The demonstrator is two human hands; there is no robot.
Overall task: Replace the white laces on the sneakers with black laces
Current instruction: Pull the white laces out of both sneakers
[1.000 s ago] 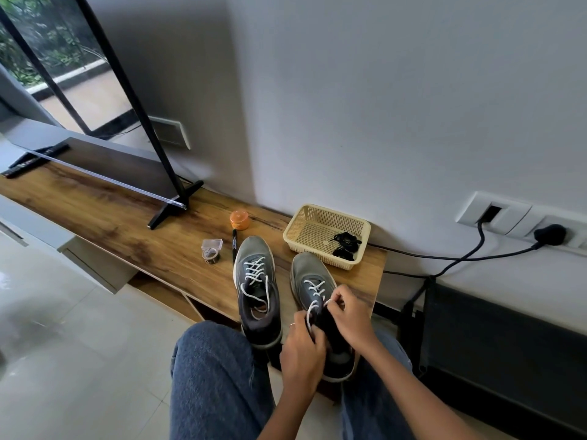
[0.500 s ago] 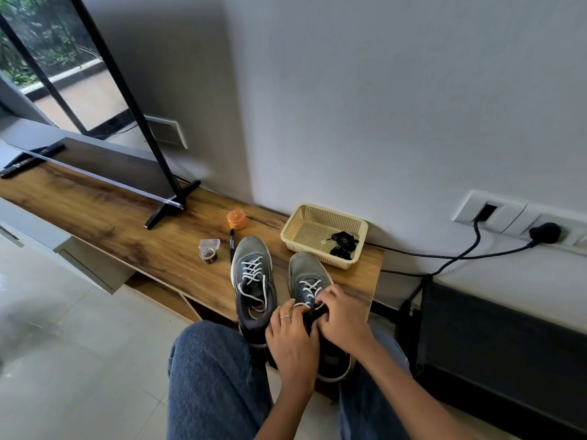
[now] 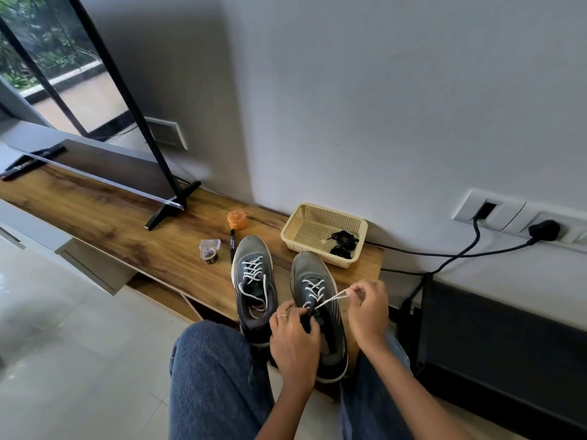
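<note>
Open counter (image 3: 95, 217) left of the marker (image 3: 232, 246); basket (image 3: 320, 236) blocks behind right sneaker (image 3: 313, 281), wall close.

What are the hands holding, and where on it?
The right hand pinches a pulled-out loop of the white lace on the right sneaker. The left hand grips that sneaker at its tongue.

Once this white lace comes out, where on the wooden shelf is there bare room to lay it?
Bare wood lies left of the tape roll, toward the TV stand foot. A narrow strip runs between the two sneakers. It is crowded around the marker, orange jar and basket.
</note>
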